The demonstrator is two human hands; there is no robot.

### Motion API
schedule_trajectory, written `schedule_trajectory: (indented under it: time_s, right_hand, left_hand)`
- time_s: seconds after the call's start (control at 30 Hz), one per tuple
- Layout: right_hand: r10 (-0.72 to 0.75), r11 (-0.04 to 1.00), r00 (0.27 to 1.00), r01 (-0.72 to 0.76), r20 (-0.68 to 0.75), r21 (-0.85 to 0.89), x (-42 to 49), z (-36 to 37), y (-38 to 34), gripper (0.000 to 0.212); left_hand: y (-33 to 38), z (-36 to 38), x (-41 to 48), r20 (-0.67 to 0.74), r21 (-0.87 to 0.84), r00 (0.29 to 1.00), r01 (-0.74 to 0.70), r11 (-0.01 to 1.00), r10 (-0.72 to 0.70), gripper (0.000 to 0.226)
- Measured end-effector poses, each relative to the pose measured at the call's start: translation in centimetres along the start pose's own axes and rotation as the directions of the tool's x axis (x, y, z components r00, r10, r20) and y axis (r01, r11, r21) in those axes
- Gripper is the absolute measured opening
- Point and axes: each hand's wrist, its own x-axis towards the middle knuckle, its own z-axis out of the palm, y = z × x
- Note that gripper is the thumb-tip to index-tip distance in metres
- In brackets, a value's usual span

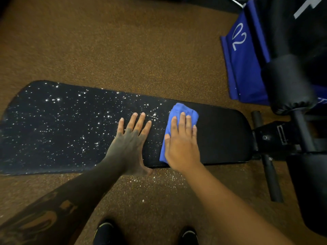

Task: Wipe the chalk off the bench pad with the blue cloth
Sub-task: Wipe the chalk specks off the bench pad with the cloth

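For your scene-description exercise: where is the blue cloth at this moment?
In the head view, the blue cloth lies flat on the bench pad, right of centre, pressed under the right hand, beside the left hand.

We cannot see the near half of the folded blue cloth (184, 110) — the flat right hand (182, 147) covers it. The long black padded bench pad (223, 137) runs out of view at the left edge. The black padded machine (290, 82) at the right is blurred — its shape stays unclear.
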Motion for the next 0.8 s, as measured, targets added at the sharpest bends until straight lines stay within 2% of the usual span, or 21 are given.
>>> schedule_trajectory:
  time_s: [0.1,0.23,0.37,0.5,0.67,0.73,0.8]
  right_hand:
    - [-0.137,0.990,0.988,0.139,0.069,-0.026,-1.0,-0.9,1.0,0.066]
    - [-0.028,0.998,0.999,0.030,-0.035,0.059,1.1,-2.2,0.8,0.066]
    - [-0.005,0.999,0.999,0.003,0.034,0.042,1.7,-0.7,-0.4,0.064]
    - [0.100,0.992,0.995,-0.100,0.015,0.073,4.2,-0.9,-0.3,0.061]
    - [0.142,0.987,0.989,-0.144,0.030,0.077,8.4,-1.5,-1.1,0.056]
    - [0.079,0.995,0.996,-0.080,0.032,0.060,9.3,-1.6,-1.8,0.056]
    - [-0.112,0.993,0.993,0.110,0.027,0.046,8.9,-1.6,-2.9,0.058]
  left_hand:
    - [0.0,-0.1,-0.2,-0.011,-0.019,1.000,0.028,0.999,-0.028,0.153]
    - [-0.5,-0.3,-0.5,-0.011,-0.045,0.998,0.055,0.997,-0.056,0.158]
    - [-1.1,-0.5,-0.8,0.007,-0.029,0.996,0.090,0.996,-0.090,0.161]
    - [-2.0,-0.4,-0.9,0.030,-0.074,0.993,0.112,0.991,-0.110,0.165]
    - [-2.3,0.1,-0.9,0.029,-0.072,0.995,0.094,0.993,-0.093,0.162]
    - [-2.3,0.1,-0.9,0.024,-0.065,0.995,0.094,0.993,-0.093,0.161]
    - [-2.2,0.1,-0.9,0.026,-0.062,0.995,0.093,0.994,-0.092,0.161]
